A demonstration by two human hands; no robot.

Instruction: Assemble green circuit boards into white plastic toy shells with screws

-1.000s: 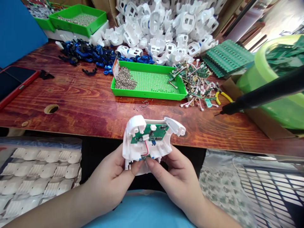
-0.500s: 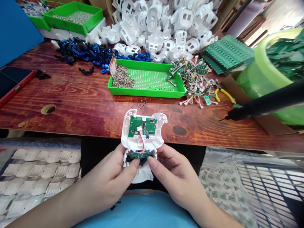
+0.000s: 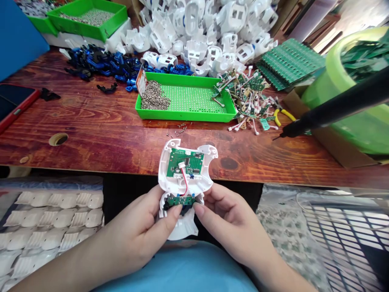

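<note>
Between my two hands is a white plastic housing [image 3: 165,180], its upper half lying open against the table's front edge. Inside that half sits a green circuit board [image 3: 194,162] with a white plug. A red and white cable [image 3: 185,180] runs from the plug down to a smaller circuit board [image 3: 174,200] in the lower half. My left hand [image 3: 148,227] grips the lower half's left side, thumb at the small board. My right hand [image 3: 231,223] holds its right side, thumb tip at the board's right end. Fingers beneath the housing are partly hidden.
A green tray [image 3: 185,115] of small screws stands ahead, with loose screws before it. Wired boards [image 3: 252,99] and yellow-handled pliers [image 3: 287,114] lie right of it. A black screwdriver [image 3: 328,109] juts in from the right. White shells [image 3: 194,52] pile up behind.
The housing and both hands have shifted slightly right in view, while the table's things have shifted slightly left and up. The screwdriver tip appears higher. Both hands keep their grip.
</note>
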